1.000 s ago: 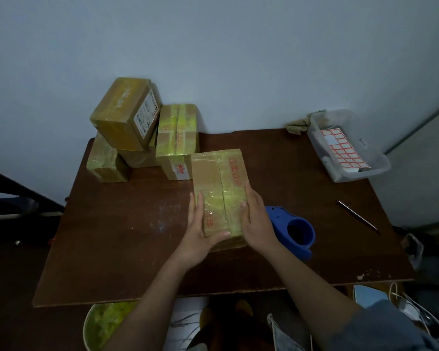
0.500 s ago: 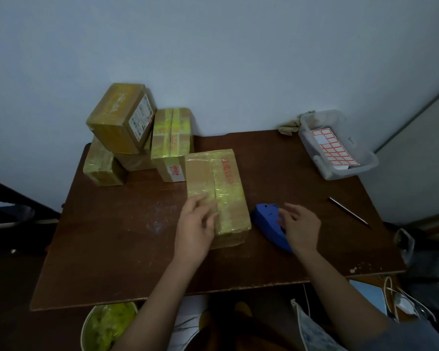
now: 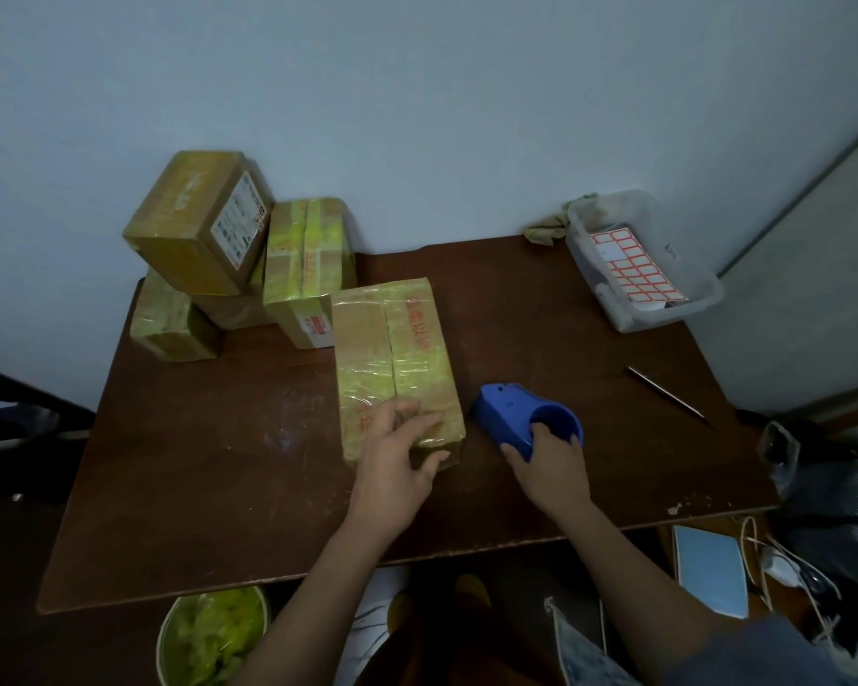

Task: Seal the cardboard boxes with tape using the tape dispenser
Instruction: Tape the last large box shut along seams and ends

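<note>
A cardboard box point(image 3: 392, 354) wrapped in yellowish tape, with red print on top, lies lengthwise at the middle of the brown table point(image 3: 248, 467). My left hand point(image 3: 397, 462) rests on its near end, fingers on top and thumb against the near face. Just right of the box lies the blue tape dispenser point(image 3: 511, 415). My right hand point(image 3: 551, 467) grips its near end, fingers curled into the round opening. No tape roll shows in the dispenser.
Several taped boxes point(image 3: 248, 259) are stacked at the table's back left against the wall. A clear plastic tub point(image 3: 684, 314) with red-edged label sheets stands back right, a pen point(image 3: 664, 396) lies near the right edge. A bin with yellow scraps point(image 3: 214, 636) sits below the front edge.
My right hand left the box's right side, went to the blue dispenser and now grips it. My left hand shifted onto the box's near end. The box stayed put.
</note>
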`<state>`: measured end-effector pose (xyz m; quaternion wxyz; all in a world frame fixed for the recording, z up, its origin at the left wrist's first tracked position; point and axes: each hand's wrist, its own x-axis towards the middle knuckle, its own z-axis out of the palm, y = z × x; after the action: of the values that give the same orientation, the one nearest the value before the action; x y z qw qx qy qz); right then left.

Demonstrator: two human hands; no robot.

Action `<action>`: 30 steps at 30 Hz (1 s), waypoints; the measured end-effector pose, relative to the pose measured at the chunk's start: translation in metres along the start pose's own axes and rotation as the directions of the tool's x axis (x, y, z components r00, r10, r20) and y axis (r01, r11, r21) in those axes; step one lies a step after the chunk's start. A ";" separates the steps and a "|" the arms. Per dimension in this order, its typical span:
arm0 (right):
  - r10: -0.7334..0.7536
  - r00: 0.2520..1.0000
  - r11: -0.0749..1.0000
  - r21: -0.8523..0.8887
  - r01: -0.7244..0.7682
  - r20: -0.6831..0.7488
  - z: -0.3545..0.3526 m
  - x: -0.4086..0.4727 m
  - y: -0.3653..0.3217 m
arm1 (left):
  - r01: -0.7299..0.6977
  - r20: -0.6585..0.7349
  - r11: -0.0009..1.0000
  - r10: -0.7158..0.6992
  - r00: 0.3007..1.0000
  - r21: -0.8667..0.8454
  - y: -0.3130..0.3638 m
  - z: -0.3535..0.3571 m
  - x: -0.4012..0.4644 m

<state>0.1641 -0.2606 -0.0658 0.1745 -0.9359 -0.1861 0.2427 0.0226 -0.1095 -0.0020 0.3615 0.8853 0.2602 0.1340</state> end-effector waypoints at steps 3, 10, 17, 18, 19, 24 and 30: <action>0.040 0.999 0.998 -0.049 -0.039 0.013 0.001 0.004 -0.002 | 0.040 0.028 0.998 -0.039 0.999 -0.047 0.000 -0.002 0.002; 0.054 0.998 0.995 -0.090 -0.053 0.007 -0.024 0.006 -0.002 | 0.203 0.060 0.956 -0.194 0.979 -0.210 0.010 -0.017 0.011; -0.066 0.998 0.977 0.203 0.062 0.013 -0.077 -0.013 0.000 | 0.263 0.009 0.896 -0.278 0.960 -0.358 0.022 -0.037 0.026; -0.100 0.995 0.971 0.221 0.093 0.020 -0.083 -0.015 -0.003 | 0.289 0.037 0.878 -0.298 0.954 -0.381 0.027 -0.041 0.030; -0.137 0.990 0.965 0.230 0.127 0.029 -0.090 -0.019 -0.008 | 0.314 0.071 0.858 -0.313 0.947 -0.406 0.032 -0.045 0.033; -0.326 0.942 0.922 0.248 0.298 0.078 -0.117 -0.032 -0.038 | 0.318 0.217 0.819 -0.241 0.946 -0.478 0.051 -0.060 0.042; -0.474 0.869 0.870 0.228 0.437 0.141 -0.129 -0.034 -0.057 | 0.332 0.309 0.812 -0.198 0.930 -0.480 0.050 -0.080 0.038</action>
<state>0.1886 -0.2565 0.0768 0.2960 -0.8164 -0.3945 0.3004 0.0380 -0.0729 0.0919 0.6334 0.7169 0.2888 0.0376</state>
